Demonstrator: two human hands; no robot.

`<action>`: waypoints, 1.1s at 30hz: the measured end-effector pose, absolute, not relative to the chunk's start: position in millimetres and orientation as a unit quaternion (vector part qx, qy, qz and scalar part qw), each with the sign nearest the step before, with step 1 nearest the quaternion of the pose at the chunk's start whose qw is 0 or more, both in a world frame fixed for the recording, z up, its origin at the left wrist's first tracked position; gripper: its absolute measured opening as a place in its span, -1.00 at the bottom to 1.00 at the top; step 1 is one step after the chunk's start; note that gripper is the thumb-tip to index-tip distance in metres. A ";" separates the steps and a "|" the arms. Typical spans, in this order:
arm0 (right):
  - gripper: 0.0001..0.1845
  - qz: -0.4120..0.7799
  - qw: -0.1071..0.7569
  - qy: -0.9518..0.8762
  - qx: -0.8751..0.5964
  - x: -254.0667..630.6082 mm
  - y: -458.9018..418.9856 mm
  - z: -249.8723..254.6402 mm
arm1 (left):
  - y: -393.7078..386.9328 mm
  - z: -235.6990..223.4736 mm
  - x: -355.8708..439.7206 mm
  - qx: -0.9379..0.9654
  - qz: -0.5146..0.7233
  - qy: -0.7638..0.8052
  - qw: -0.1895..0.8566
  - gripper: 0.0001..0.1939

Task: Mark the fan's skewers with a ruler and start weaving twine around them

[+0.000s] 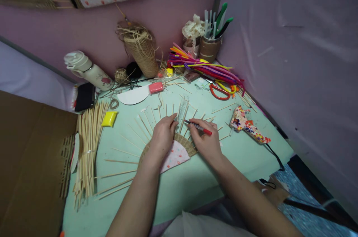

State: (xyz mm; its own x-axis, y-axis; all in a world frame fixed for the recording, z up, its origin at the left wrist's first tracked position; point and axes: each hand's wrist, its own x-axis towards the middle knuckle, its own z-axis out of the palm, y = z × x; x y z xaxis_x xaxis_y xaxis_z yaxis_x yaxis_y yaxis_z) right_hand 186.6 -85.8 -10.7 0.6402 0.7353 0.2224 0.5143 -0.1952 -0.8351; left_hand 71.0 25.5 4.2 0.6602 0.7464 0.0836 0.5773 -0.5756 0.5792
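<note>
The right hand point(208, 138) gripped a pen point(197, 126), tip just right of the outward-pointing ruler point(183, 113); the left hand point(162, 134)'s hold beside it was unclear.

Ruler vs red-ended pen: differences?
Look: the ruler is clear and flat; the red-ended pen is opaque and slim.
Width: the ruler is plainly wider than the pen.
Pose: the ruler points away from the person, among the sticks; the pen slants toward it in the right hand.
Shared: both are straight and elongated.
</note>
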 end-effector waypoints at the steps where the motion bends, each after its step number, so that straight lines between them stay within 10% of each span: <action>1: -0.81 0.114 0.486 -0.408 -0.764 186.7 -86.0 -10.7 | 25.7 4.1 71.0 0.873 0.160 0.380 0.261 -0.66; 33: -0.84 0.103 0.494 -0.411 -0.759 186.0 -85.4 -13.3 | 25.6 3.8 71.4 0.871 0.160 0.382 0.265 -0.66</action>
State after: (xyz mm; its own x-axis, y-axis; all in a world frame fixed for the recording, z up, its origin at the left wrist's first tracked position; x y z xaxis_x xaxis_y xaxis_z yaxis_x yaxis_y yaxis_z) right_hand 186.0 -85.4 -13.3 0.6409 0.7255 0.2506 0.5227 -0.1735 -0.8347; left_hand 71.4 25.6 3.8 0.6571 0.7499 0.0767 0.5796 -0.5678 0.5846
